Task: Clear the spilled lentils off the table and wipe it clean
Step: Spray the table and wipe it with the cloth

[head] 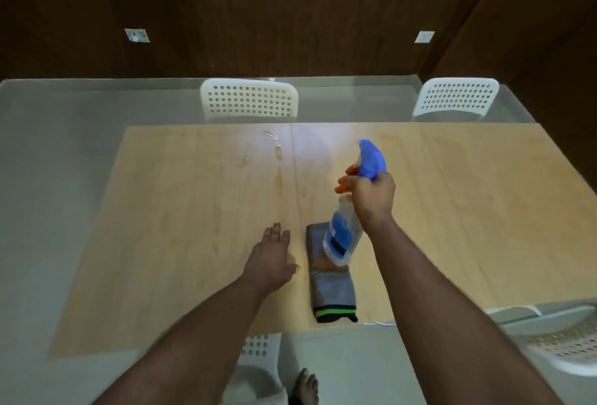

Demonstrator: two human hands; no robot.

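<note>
The right hand (371, 197) grips a clear spray bottle (344, 233) by its neck, fingers (343, 185) curled round the trigger below the blue nozzle head (372, 159), the bottle held tilted above the table (181, 210). A folded grey cloth (332, 291) lies on the table under the bottle's base, just right of the left hand (271, 259), whose fingers lie straight and together, palm down. Wet streaks (277, 159) show farther out. No lentils are visible.

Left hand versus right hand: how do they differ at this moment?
The left hand is flat, fingers straight, low over the table and holding nothing; the right hand is raised and grips a spray bottle by its neck. The left hand lies beside the folded cloth; the right is above it. Both are bare.
</note>
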